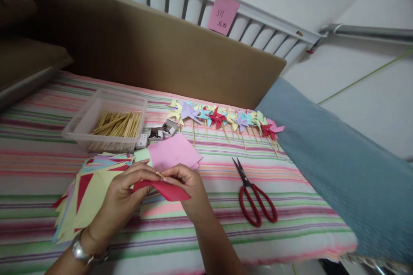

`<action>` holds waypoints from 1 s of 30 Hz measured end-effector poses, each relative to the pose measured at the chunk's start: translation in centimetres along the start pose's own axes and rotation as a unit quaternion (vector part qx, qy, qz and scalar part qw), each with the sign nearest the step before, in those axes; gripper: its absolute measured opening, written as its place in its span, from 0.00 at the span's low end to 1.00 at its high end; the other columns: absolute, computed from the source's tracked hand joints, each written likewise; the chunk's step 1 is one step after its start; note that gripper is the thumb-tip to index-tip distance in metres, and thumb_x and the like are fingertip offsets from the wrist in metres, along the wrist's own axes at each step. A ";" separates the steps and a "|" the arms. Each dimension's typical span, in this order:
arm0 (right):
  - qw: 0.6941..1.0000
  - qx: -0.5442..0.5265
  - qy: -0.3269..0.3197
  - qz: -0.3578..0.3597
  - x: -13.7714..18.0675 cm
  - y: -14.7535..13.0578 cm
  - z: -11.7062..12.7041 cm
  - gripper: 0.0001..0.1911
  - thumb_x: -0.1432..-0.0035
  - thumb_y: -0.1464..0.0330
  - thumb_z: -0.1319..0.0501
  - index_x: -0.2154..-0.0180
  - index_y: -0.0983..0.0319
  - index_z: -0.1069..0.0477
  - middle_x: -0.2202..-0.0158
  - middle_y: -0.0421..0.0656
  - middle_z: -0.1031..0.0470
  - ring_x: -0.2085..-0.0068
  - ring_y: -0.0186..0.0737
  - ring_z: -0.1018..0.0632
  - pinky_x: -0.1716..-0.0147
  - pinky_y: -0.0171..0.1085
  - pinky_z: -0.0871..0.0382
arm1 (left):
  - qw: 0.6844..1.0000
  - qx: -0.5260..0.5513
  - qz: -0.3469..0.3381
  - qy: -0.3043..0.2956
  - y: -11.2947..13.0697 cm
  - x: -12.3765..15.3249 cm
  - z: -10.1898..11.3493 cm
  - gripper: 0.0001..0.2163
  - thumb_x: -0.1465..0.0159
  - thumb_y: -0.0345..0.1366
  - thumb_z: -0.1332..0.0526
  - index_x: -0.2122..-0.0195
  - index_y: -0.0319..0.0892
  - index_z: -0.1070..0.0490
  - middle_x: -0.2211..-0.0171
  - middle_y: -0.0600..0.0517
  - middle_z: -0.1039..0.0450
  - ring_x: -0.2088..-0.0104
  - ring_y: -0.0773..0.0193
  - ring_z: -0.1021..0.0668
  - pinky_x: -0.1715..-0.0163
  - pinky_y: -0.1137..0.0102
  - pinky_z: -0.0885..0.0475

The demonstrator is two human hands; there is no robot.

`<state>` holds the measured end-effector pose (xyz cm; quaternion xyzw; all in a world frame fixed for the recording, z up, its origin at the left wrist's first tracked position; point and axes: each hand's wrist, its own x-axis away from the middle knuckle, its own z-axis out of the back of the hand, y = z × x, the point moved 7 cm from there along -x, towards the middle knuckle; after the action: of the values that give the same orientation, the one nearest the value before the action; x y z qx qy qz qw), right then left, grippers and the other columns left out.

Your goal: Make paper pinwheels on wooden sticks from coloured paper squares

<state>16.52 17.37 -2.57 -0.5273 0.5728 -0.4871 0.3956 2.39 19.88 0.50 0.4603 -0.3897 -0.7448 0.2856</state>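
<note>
Between my two hands is a folded piece of red paper, with the tip of a wooden stick showing at its upper edge. My left hand grips the paper's left side, thumb below and fingers above. Fingers of my right hand pinch at the stick tip and the paper's right part; the exact contact is partly hidden. Just beyond my hands lie pink paper squares. A stack of coloured paper sheets, mostly pale yellow, lies beside my left hand. Red-handled scissors rest to the right, blades slightly apart.
A clear plastic box holds many wooden sticks. Small boxes of metal pins stand beside it. Several finished paper pinwheels lie in a row before a cardboard panel. A striped cloth covers the surface.
</note>
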 end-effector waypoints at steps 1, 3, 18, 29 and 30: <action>1.000 0.004 0.000 0.003 0.0 0.0 0.0 0.03 0.55 0.70 0.33 0.73 0.59 0.23 0.72 0.38 0.23 0.70 0.35 0.25 0.66 0.34 0.33 | 1.000 -0.001 0.001 0.000 0.0 0.0 0.0 0.09 0.41 0.28 0.39 0.65 0.51 0.25 0.67 0.58 0.23 0.63 0.66 0.23 0.48 0.66 0.37; 1.000 0.015 0.001 0.009 0.1 -0.1 0.0 0.02 0.55 0.70 0.33 0.73 0.59 0.23 0.73 0.38 0.23 0.70 0.35 0.25 0.67 0.34 0.33 | 1.000 -0.004 0.003 -0.002 0.0 0.1 0.0 0.08 0.41 0.28 0.39 0.65 0.51 0.25 0.67 0.58 0.23 0.63 0.66 0.23 0.49 0.66 0.36; 0.999 0.029 0.015 0.015 0.2 -0.4 -0.1 0.01 0.54 0.70 0.33 0.74 0.60 0.23 0.73 0.39 0.24 0.70 0.35 0.26 0.66 0.34 0.32 | 1.000 -0.002 0.025 0.002 0.0 0.0 0.0 0.06 0.41 0.29 0.39 0.68 0.49 0.25 0.69 0.57 0.22 0.64 0.65 0.22 0.50 0.66 0.35; 0.991 0.110 0.025 0.078 0.6 -1.0 -0.1 0.03 0.51 0.71 0.36 0.72 0.59 0.23 0.73 0.40 0.28 0.71 0.37 0.26 0.73 0.34 0.33 | 0.991 0.050 0.119 0.038 -1.1 0.2 0.0 0.03 0.43 0.33 0.37 0.72 0.45 0.24 0.71 0.52 0.22 0.65 0.60 0.22 0.50 0.61 0.34; 0.988 0.124 0.027 0.090 0.6 -1.2 -0.2 0.04 0.51 0.72 0.36 0.72 0.59 0.23 0.72 0.40 0.28 0.71 0.37 0.26 0.73 0.34 0.33 | 0.989 0.059 0.128 0.041 -1.3 0.3 -0.1 0.03 0.43 0.33 0.37 0.73 0.45 0.24 0.71 0.52 0.22 0.66 0.60 0.22 0.50 0.61 0.34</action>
<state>16.56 16.84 -1.31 -0.4072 0.5633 -0.5313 0.4843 2.27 20.31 -0.72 0.4530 -0.4771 -0.6577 0.3668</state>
